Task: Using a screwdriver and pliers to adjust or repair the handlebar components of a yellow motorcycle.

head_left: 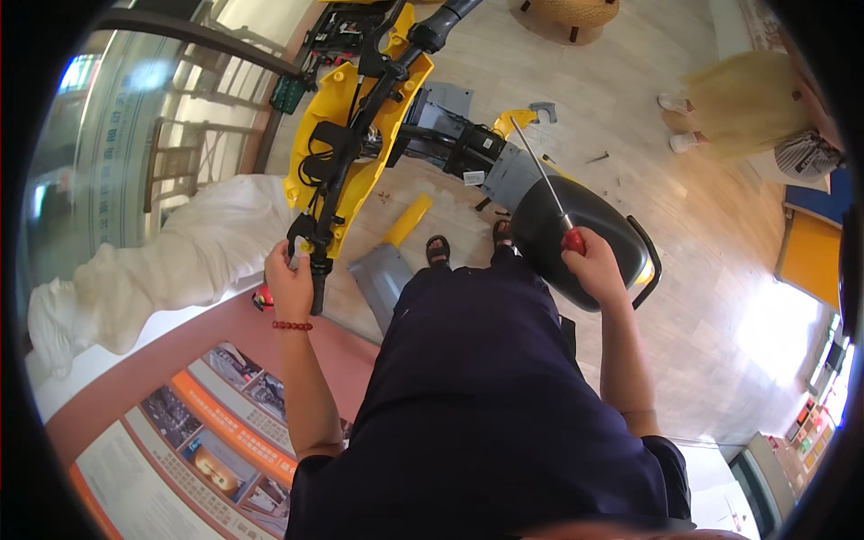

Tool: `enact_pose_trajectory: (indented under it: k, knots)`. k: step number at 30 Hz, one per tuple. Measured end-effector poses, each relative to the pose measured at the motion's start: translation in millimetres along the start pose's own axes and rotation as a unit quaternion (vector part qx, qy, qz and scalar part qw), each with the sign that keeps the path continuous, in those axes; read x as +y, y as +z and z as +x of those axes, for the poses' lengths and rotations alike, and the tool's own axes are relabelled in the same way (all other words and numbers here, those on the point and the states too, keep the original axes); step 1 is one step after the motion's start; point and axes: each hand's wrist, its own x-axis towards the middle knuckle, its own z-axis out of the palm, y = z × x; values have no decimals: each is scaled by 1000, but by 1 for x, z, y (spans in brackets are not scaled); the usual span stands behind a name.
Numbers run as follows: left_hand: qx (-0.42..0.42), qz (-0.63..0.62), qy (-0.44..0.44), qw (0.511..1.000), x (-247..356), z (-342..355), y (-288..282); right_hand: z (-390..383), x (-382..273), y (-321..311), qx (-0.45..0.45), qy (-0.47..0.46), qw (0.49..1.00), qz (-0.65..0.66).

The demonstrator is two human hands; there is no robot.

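Note:
A yellow and black scooter stands in front of me, its front part opened up. My left hand [289, 275], a red bead bracelet at the wrist, is closed at the lower end of the yellow cover [353, 220], beside the black handlebar [358, 121]. Exactly what its fingertips touch is hard to make out. My right hand [595, 265] grips the red handle of a screwdriver [548, 178], its long shaft pointing up and away over the black seat [565, 236]. Cables and black parts show within the yellow cover.
A grey panel with a yellow edge [382, 274] lies on the floor near my feet. Small loose parts [598, 157] are scattered beyond the seat. White cloth [180, 243] hangs at left above a printed board [216, 423]. Another person [751, 103] is at the far right.

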Motion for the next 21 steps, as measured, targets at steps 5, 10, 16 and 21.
enact_pose_trajectory:
  k: [5, 10, 16, 21]
  knots:
    - [-32, -59, 32, 997, -37, -20, 36, 17, -10, -1, -45, 8, 999, -9]
    - [-19, -58, -15, 998, -32, -31, 39, 26, -5, -6, -63, 8, 998, -7]
    - [-57, 24, -53, 997, -56, -24, 46, 25, -9, -9, -64, 4, 998, 2]
    - [-48, 34, -38, 998, -63, -21, 46, 20, -26, -2, -65, 12, 998, 8]
